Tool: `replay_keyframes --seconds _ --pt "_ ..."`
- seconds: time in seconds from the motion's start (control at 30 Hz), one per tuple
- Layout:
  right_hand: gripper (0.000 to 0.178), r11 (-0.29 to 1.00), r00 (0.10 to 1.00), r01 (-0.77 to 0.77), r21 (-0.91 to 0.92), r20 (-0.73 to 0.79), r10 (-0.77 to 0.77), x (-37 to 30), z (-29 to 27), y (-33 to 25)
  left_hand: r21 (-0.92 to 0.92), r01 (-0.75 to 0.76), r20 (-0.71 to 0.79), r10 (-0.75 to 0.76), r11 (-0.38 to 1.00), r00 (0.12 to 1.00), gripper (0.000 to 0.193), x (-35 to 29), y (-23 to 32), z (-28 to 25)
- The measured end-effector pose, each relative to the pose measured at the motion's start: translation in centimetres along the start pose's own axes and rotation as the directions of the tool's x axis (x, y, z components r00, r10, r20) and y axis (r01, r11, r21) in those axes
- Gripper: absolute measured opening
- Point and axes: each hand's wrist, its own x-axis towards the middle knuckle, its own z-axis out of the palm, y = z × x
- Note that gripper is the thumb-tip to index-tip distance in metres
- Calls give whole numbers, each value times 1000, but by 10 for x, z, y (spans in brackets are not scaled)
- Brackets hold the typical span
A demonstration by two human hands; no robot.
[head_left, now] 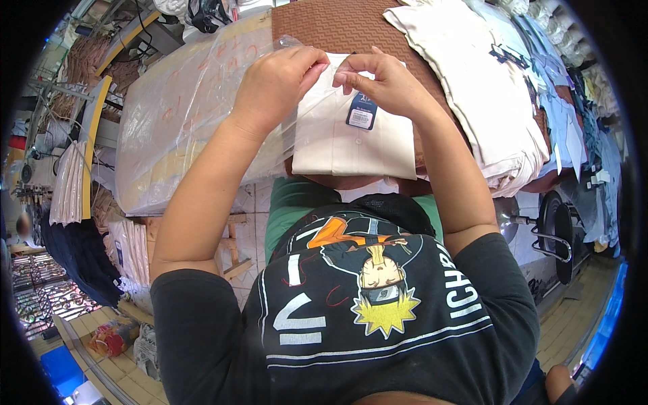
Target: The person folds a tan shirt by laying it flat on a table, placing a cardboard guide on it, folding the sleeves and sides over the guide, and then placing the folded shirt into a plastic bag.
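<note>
A folded cream shirt (324,145) lies in front of me on a table covered with a brown textured mat (331,23). On the shirt rests a dark blue hang tag (361,111) with a white label. Over the shirt's upper left part, my left hand (283,77) is closed, thumb and fingers pinched together. My right hand (385,81) is curled in a pinch above the tag, its fingertips close to those of the left. Whatever either pinch holds is too small or hidden to make out. Both hands cover part of the collar end.
Clear plastic wrapping (189,115) covers a large bundle left of the shirt. A pile of cream garments (452,74) spreads along the right, with light blue garments (550,88) beyond. A yellow-edged rack (94,142) stands far left; a black round-seated stool (557,233) is lower right.
</note>
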Motion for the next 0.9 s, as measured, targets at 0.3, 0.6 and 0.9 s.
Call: replay_keyframes --seconds 0.3,0.6,0.9 --pt "19 997 999 -30 67 40 28 -2 -1 2 -757 621 363 -659 203 659 22 4 -5 -4" --pt "22 993 999 16 116 41 -21 -1 1 7 -124 50 135 -33 991 990 26 3 11 -6" --pt "23 993 998 -21 120 53 14 -4 -4 2 31 -147 -23 147 989 989 21 2 8 0"
